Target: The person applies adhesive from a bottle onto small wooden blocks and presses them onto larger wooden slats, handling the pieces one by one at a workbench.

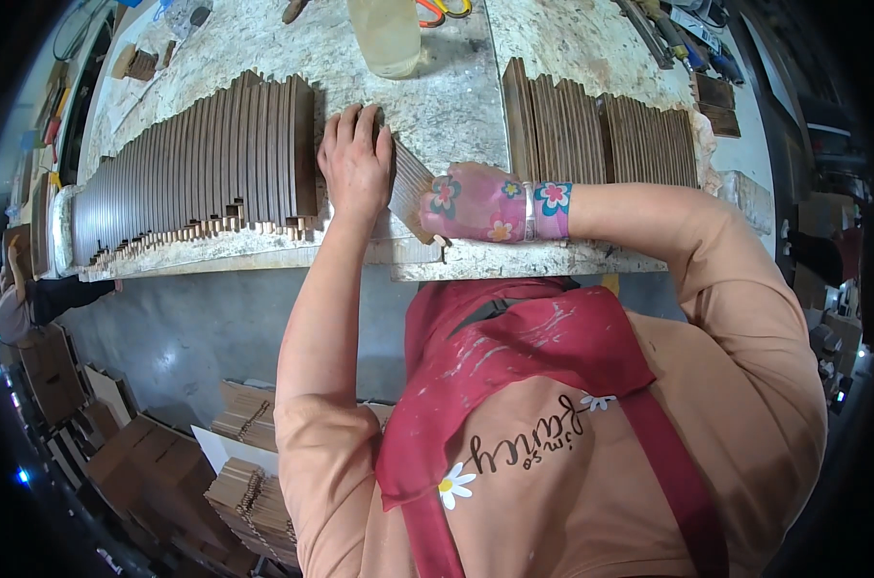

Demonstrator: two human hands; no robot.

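Note:
My left hand (356, 162) is bare and palm down on the worktable, its fingers stretched forward. It lies just right of a long row of dark brown wooden slats (206, 159), with pale pegs along the near ends. My right hand (485, 202), in a pink flowered glove, reaches in from the right with its fingers closed. They grip the near right side of a tilted, grooved wooden slat (414, 185), whose left edge is beside my left thumb. My left palm and whatever lies beneath it are hidden, as are most of my right fingertips.
More brown slats (601, 130) stand upright at the right of the worktable (447, 116). A bottle of cloudy liquid (387, 39) and orange-and-yellow-handled scissors (445, 10) are at the far side. Tools (683, 43) lie at far right. Cardboard stacks (249, 501) stand below left.

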